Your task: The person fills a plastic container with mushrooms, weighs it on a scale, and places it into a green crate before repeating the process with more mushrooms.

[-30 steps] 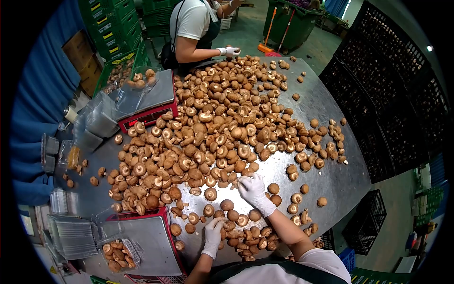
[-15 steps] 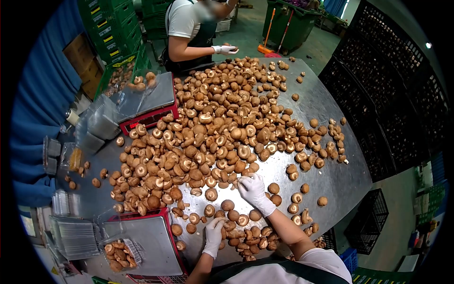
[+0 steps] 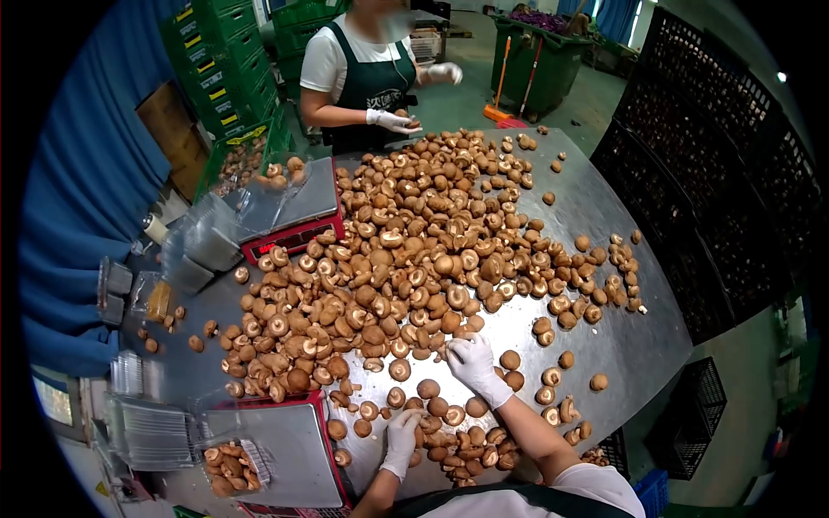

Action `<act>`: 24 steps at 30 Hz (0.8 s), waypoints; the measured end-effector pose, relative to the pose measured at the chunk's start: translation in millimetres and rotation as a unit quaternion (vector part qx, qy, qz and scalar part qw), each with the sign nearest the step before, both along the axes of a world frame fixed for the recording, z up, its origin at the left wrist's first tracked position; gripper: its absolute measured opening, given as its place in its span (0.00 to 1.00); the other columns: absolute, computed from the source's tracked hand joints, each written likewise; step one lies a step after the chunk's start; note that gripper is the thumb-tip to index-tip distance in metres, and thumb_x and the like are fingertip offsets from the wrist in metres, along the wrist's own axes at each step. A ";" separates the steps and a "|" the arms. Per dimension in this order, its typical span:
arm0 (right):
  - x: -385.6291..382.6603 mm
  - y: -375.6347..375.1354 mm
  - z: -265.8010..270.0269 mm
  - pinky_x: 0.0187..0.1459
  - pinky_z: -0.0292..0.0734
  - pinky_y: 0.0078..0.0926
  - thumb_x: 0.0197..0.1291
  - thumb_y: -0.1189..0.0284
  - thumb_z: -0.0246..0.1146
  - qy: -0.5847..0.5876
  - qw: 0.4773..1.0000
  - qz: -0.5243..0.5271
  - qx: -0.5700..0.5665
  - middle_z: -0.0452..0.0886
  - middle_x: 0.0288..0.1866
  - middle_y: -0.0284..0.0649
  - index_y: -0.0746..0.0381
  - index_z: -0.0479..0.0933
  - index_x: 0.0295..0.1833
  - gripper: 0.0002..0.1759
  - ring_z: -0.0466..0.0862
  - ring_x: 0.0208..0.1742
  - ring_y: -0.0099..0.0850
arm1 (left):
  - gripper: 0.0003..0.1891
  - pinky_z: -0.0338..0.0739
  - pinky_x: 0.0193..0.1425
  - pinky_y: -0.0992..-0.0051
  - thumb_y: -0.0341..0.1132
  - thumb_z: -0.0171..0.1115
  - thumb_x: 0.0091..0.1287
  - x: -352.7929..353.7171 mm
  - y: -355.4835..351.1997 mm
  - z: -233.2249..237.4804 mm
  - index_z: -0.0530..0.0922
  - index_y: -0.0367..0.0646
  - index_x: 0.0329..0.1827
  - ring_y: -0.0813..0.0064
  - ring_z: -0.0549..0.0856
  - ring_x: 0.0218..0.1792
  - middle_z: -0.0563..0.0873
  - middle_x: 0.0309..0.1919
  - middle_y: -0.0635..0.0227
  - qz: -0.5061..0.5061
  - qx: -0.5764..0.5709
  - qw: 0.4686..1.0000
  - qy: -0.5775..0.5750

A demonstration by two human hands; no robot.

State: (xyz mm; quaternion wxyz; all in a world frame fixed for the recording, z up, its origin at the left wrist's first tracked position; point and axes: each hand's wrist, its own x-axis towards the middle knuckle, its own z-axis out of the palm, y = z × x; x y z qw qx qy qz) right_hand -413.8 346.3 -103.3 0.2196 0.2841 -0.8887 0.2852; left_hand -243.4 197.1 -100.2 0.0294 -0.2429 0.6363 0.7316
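Observation:
A large heap of brown shiitake mushrooms (image 3: 414, 233) covers the middle of the metal table (image 3: 604, 345). At its near edge is my right hand (image 3: 475, 369), white-gloved, with bent fingers closed on a mushroom that they partly hide. My left hand (image 3: 400, 445), also gloved, is lower and closer to me. Its fingers are pressed together beside a smaller group of mushrooms (image 3: 471, 445); what lies between the fingertips is hidden. Left of that hand, a clear tray of mushrooms (image 3: 231, 469) rests on a red-framed scale (image 3: 294, 449).
A second scale (image 3: 298, 207) stands farther back. Stacked clear trays (image 3: 151, 436) line the left side. Black crates (image 3: 691, 173) rise on the right. Across the table, a co-worker (image 3: 363, 78) in a dark apron holds a mushroom in one gloved hand.
The whole view has shifted, moving the table lower and slightly right in it. Both my hands stay nearly in place over the table. The co-worker's raised hand has come down to the side.

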 end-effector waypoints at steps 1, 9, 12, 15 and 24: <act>0.1 -0.2 -2.2 0.42 0.68 0.35 0.47 0.72 0.65 -0.005 1.000 -0.003 -0.007 0.82 0.36 0.30 0.56 0.78 0.31 0.04 0.77 0.38 0.35 | 0.09 0.72 0.40 0.82 0.26 0.52 0.64 1.1 -0.6 -6.9 0.81 0.33 0.38 0.79 0.79 0.32 0.83 0.29 0.68 0.001 0.006 1.000 0.003; 2.0 1.2 -0.8 0.44 0.70 0.34 0.48 0.70 0.66 -0.016 1.000 -0.012 0.010 0.82 0.36 0.31 0.56 0.79 0.32 0.05 0.77 0.42 0.34 | 0.09 0.73 0.39 0.82 0.26 0.52 0.64 0.0 -0.1 -5.2 0.81 0.32 0.38 0.79 0.80 0.31 0.82 0.27 0.68 0.006 0.025 1.000 0.010; 2.4 1.1 -0.3 0.45 0.70 0.34 0.48 0.70 0.65 -0.014 1.000 -0.013 0.008 0.82 0.36 0.31 0.56 0.79 0.32 0.05 0.77 0.42 0.34 | 0.09 0.72 0.39 0.82 0.26 0.52 0.64 -0.2 0.4 -3.6 0.81 0.32 0.39 0.79 0.80 0.30 0.82 0.27 0.68 0.007 -0.003 1.000 0.020; 1.8 1.1 -2.2 0.45 0.70 0.34 0.48 0.70 0.65 -0.014 1.000 -0.012 0.014 0.82 0.36 0.31 0.56 0.79 0.32 0.05 0.77 0.42 0.35 | 0.09 0.72 0.38 0.82 0.27 0.53 0.64 -0.5 0.6 6.5 0.81 0.33 0.39 0.79 0.79 0.30 0.82 0.27 0.68 0.011 0.034 0.999 -0.006; 0.8 0.5 -4.4 0.44 0.69 0.36 0.47 0.72 0.65 -0.005 1.000 -0.009 -0.012 0.82 0.35 0.31 0.56 0.79 0.32 0.04 0.77 0.40 0.36 | 0.09 0.72 0.38 0.82 0.27 0.53 0.64 1.3 -0.3 -12.9 0.81 0.33 0.39 0.79 0.79 0.30 0.81 0.26 0.69 0.003 -0.001 1.000 0.028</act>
